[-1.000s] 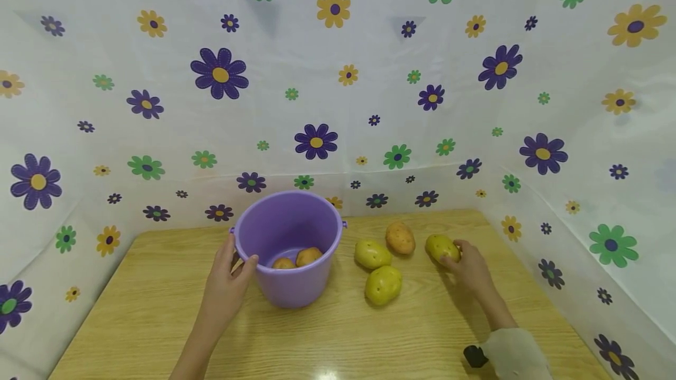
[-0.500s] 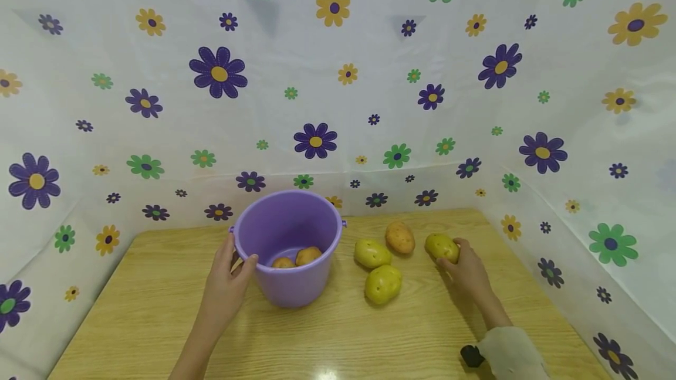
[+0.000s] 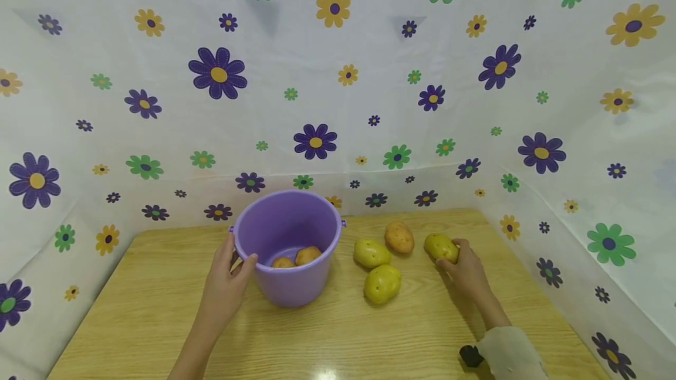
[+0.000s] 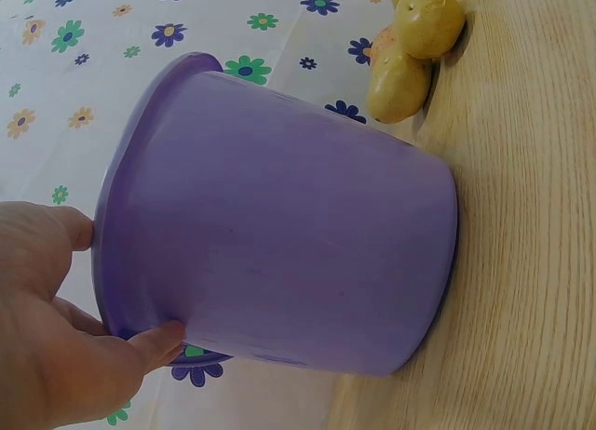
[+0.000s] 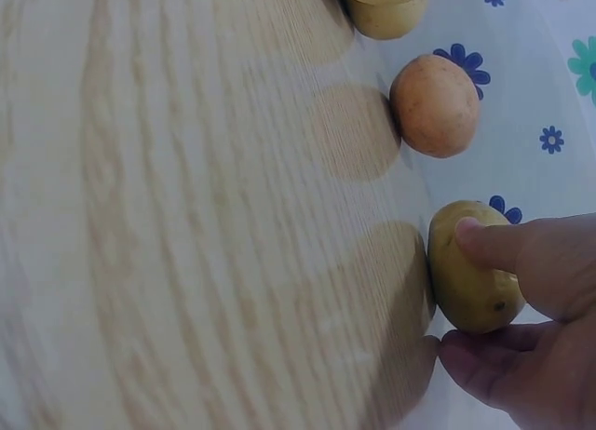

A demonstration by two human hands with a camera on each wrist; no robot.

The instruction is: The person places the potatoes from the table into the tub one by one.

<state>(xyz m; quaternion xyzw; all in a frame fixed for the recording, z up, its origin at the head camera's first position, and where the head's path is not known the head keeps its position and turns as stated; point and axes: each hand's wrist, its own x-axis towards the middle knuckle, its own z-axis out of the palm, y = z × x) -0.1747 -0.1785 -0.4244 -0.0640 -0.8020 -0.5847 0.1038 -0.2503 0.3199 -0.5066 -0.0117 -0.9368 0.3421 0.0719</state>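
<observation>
On the left of the table stands a purple bucket (image 3: pixel 296 287), upright, with tan potatoes (image 3: pixel 308 255) lying at its bottom. My left hand (image 3: pixel 224 286) grips its rim at the near left side, as the left wrist view (image 4: pixel 65 346) shows too. Over on the right, my right hand (image 3: pixel 470 271) holds a greenish-yellow potato (image 3: pixel 439 247) between thumb and fingers, low at the tabletop. In the right wrist view the thumb lies across this potato (image 5: pixel 470 272) and the other fingers curl around its far end.
Between bucket and right hand lie two greenish-yellow potatoes (image 3: pixel 382 284) close together, with a tan potato (image 3: pixel 399 237) just behind. The wooden table (image 3: pixel 327 339) ends at a white flowered cloth (image 3: pixel 338 104) rising behind and at both sides.
My right hand has shifted slightly left, its thumb now a little further along the potato. The left hand and the bucket have stayed in place.
</observation>
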